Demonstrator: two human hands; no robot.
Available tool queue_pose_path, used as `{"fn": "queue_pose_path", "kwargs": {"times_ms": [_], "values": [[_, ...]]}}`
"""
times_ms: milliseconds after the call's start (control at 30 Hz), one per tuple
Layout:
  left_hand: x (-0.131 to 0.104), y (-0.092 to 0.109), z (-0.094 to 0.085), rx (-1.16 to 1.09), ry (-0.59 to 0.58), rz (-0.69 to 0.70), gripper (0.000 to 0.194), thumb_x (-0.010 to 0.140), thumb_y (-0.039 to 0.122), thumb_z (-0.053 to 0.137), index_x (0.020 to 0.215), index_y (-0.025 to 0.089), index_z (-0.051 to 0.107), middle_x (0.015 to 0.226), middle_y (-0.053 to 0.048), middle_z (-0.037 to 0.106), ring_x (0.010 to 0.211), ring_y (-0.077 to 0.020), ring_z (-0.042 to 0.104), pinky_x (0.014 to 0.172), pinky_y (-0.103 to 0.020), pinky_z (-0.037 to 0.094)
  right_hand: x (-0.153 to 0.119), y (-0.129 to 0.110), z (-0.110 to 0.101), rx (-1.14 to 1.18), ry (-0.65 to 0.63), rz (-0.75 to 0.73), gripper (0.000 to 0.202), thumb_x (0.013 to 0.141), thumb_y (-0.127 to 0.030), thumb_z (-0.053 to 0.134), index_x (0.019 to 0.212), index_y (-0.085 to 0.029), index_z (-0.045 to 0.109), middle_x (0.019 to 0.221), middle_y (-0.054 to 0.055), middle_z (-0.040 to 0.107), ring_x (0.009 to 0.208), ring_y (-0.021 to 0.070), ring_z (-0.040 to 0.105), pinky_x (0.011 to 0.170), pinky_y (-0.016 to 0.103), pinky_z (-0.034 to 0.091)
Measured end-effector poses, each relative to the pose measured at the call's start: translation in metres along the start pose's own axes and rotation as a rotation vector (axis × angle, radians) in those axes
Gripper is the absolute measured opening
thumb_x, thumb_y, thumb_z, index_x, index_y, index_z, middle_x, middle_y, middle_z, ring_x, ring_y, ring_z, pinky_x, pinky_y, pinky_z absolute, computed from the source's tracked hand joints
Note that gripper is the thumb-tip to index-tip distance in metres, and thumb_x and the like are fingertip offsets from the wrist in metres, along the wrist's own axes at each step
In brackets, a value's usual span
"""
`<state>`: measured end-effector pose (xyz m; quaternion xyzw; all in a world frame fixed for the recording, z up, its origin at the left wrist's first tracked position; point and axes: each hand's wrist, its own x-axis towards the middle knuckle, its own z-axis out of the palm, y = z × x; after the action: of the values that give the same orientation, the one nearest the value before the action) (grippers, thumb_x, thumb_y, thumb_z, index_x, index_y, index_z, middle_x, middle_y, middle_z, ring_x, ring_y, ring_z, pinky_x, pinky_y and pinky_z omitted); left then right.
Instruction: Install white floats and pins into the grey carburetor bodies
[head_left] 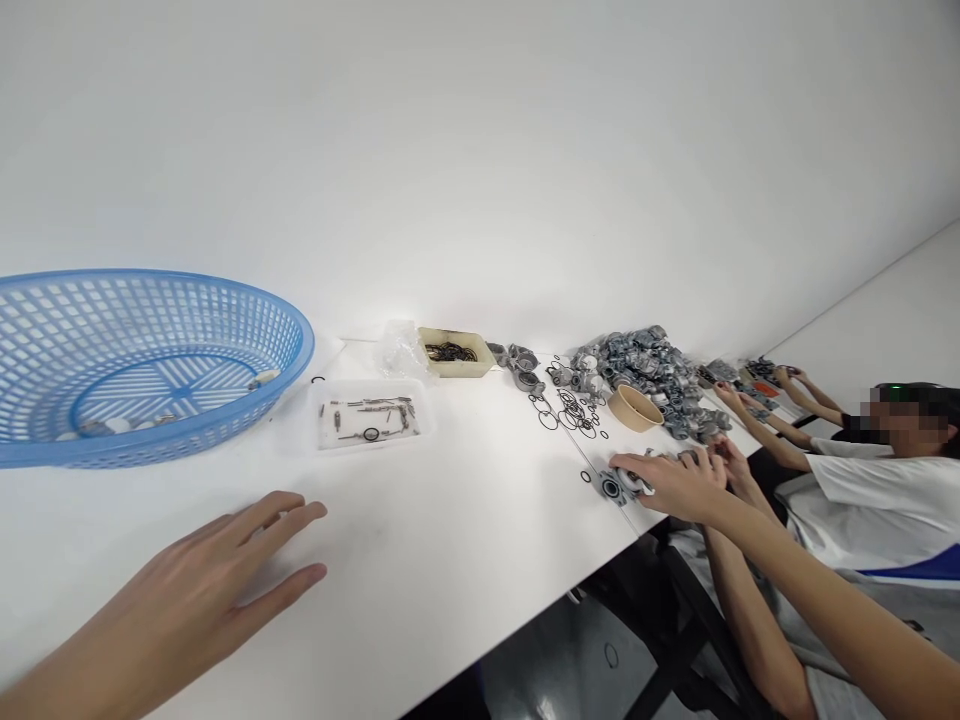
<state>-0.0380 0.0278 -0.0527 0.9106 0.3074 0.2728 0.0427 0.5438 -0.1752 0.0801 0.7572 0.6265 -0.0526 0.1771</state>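
Note:
My left hand point(240, 560) is held over the white table at the lower left, palm down. Its fingers are stretched and the thumb stands apart, with nothing in it. My right arm reaches across to the right side, where my right hand point(667, 487) has its fingers bent around a grey metal housing point(611, 487) with a round bore and a whitish piece beside it. The housing rests near the table's edge. Part of the grip is hidden behind the hand. A small black O-ring point(586, 477) lies just left of the housing.
A blue plastic basket point(292, 385) stands left, near a white tray point(424, 425) of small metal pins. Behind are a yellowish box point(472, 368) of black rings, loose O-rings point(574, 412), a tan bowl point(636, 410) and piled grey housings point(645, 365). A co-worker's hand point(735, 465) is close to mine.

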Motion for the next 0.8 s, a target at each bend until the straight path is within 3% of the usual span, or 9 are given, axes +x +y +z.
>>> {"fn": "queue_pose_path", "kwargs": {"times_ms": [333, 533, 800], "values": [[0.001, -0.003, -0.001, -0.010, -0.079, -0.037, 0.052, 0.094, 0.069, 0.058, 0.135, 0.038, 0.067, 0.131, -0.002, 0.074, 0.103, -0.0299, 0.079, 0.079, -0.034, 0.064, 0.003, 0.018, 0.007, 0.011, 0.004, -0.009, 0.075, 0.077, -0.014, 0.055, 0.151, -0.026, 0.055, 0.153, 0.011, 0.061, 0.117, 0.0356, 0.073, 0.093, 0.042, 0.057], [0.001, -0.003, 0.000, -0.034, -0.039, -0.024, 0.053, 0.092, 0.070, 0.060, 0.133, 0.038, 0.070, 0.127, -0.001, 0.076, 0.106, -0.0310, 0.078, 0.084, -0.035, 0.064, 0.005, 0.031, 0.015, 0.001, 0.021, 0.037, 0.072, 0.077, -0.015, 0.056, 0.149, -0.023, 0.057, 0.147, 0.014, 0.066, 0.112, 0.0355, 0.075, 0.093, 0.040, 0.057], [0.000, -0.002, -0.002, -0.008, -0.110, -0.041, 0.055, 0.093, 0.072, 0.059, 0.133, 0.035, 0.070, 0.126, -0.003, 0.078, 0.115, -0.0345, 0.074, 0.095, -0.043, 0.061, 0.004, 0.030, 0.028, 0.020, 0.077, 0.004, 0.075, 0.078, -0.012, 0.054, 0.152, -0.025, 0.053, 0.160, 0.013, 0.052, 0.119, 0.0367, 0.071, 0.095, 0.043, 0.058]]}}
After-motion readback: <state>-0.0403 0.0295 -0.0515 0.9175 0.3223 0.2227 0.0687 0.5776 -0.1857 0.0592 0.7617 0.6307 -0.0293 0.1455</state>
